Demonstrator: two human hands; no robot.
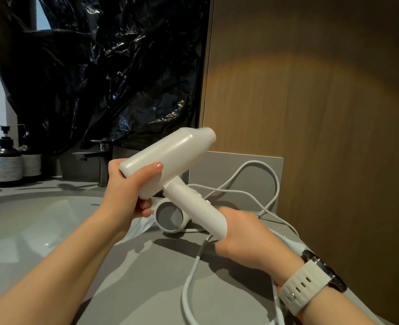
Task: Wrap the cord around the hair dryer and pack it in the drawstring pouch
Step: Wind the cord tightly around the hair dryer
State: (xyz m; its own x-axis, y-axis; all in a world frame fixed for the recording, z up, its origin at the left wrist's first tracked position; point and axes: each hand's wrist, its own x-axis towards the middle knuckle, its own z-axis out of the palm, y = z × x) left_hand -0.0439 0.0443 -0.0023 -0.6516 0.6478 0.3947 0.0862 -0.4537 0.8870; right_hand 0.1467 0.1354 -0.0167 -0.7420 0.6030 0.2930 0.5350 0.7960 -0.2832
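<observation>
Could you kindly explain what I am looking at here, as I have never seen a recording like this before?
There is no machine here. A person wears a camera on the head, and this single picture looks forward and down at their own two bare hands. The left hand grips a white hair dryer at the back of its barrel, and the right hand grips the bottom of its handle, holding it above a grey counter. Its cord lies in loose loops on the counter, not yet wound. A white ring-shaped holder sits behind the dryer. A sink lies to the left, with a tap and two pump bottles beyond.
</observation>
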